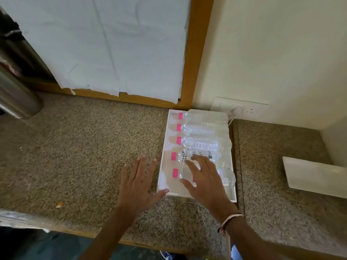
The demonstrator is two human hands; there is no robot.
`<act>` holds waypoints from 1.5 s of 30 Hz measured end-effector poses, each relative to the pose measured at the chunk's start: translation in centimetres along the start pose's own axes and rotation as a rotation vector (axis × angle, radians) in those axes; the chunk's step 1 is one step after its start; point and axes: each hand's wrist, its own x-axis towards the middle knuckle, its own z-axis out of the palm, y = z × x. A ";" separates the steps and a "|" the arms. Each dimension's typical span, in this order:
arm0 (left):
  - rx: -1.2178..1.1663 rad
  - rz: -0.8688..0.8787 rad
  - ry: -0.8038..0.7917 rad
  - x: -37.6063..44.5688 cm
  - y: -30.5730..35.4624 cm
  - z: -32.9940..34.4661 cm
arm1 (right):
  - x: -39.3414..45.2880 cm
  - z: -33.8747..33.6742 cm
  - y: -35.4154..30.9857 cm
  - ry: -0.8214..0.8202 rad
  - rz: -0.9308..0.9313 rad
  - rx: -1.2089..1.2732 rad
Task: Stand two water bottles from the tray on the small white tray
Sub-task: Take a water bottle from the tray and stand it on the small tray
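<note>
A white tray (166, 139) lies on the speckled granite counter, holding several clear water bottles on their sides, pink caps to the left. The nearest bottle (228, 180) and the one behind it (206, 154) lie partly under my right hand (203, 180), which hovers over them with fingers spread; whether it touches them I cannot tell. My left hand (138, 182) is open, palm down, just left of the tray, its thumb at the tray's near left corner. The small white tray (313, 176) sits at the right on the counter, with nothing on it.
A wood-framed board covered in white paper (120, 45) stands at the back. A metal cylinder (16, 94) is at the far left. A wall socket with a cord (240, 109) is behind the bottle tray. A counter seam (239, 166) runs between the two trays.
</note>
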 end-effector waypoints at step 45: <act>-0.106 0.200 0.221 5.7 24.0 1.2 | -7.7 -22.5 21.5 0.533 0.315 0.783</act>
